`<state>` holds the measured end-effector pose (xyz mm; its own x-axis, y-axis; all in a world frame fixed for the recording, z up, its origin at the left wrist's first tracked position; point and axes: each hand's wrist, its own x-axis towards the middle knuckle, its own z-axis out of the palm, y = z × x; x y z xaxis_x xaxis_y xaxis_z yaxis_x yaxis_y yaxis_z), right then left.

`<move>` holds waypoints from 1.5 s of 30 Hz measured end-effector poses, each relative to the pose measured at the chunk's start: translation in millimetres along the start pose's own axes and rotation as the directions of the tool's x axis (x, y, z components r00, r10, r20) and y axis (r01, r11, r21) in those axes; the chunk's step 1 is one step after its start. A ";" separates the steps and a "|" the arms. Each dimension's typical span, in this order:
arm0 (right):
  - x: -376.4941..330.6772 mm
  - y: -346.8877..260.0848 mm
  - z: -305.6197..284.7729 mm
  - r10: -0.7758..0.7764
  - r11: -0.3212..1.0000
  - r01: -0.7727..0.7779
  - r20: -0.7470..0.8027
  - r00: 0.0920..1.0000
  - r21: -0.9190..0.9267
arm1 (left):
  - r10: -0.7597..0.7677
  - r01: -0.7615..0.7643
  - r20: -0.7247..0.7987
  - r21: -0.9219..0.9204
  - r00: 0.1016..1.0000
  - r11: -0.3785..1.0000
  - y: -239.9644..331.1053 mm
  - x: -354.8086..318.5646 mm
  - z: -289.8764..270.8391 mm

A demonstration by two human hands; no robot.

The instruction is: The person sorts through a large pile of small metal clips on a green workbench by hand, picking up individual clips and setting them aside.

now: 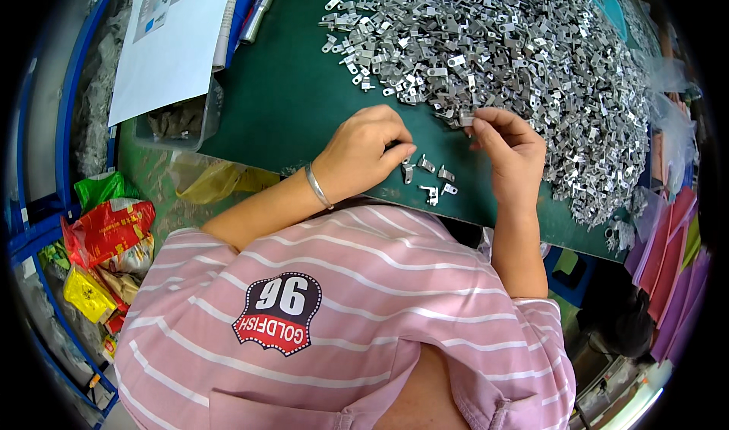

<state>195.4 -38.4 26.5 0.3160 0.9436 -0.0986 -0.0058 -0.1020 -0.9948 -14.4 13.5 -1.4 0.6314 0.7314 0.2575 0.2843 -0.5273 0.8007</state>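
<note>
- The person sits at a dark green table (288,96), looking down over a pink striped shirt (364,316).
- A big heap of small metal parts (524,58) covers the far right part of the table, spreading from the middle to the right edge.
- The left hand (361,153) rests on the table near the front edge, its fingers (399,138) curled in and pinched together; what they grip is hidden, so I cannot tell whether a part is in them.
- A silver bangle (317,185) sits on the left wrist.
- The right hand (510,153) is at the near edge of the heap, its fingers (478,126) drawn narrow around a small metal piece (465,119) at the fingertips.
- Between the two hands, a few loose metal parts (431,178) lie apart from the heap, just beside the left fingertips.
- At the far left, a white sheet (171,43) lies over a clear plastic tray (178,122).
- Below the table on the left, coloured snack bags (106,233) are stuffed in a blue rack.
</note>
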 end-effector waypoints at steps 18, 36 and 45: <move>-23.6 9.9 -2.2 0.191 0.903 -0.087 0.210 0.959 -0.421 | 0.055 -0.026 -0.159 0.175 0.986 0.984 -10.5 29.4 -1.4; 2.8 11.8 16.6 -0.517 0.646 0.544 0.217 0.828 -0.536 | -0.544 0.426 0.166 -0.814 0.822 0.394 -4.4 17.6 -10.7; -9.5 -2.9 2.9 0.304 0.891 -0.338 0.154 0.940 0.304 | -0.527 0.475 0.235 -0.793 0.817 0.382 6.5 13.6 -11.7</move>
<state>189.7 -46.2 30.2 0.1496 0.9047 -0.3990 -0.4000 -0.3137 -0.8612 -12.4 25.1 13.6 0.5358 0.7733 -0.3389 -0.1636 0.4889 0.8569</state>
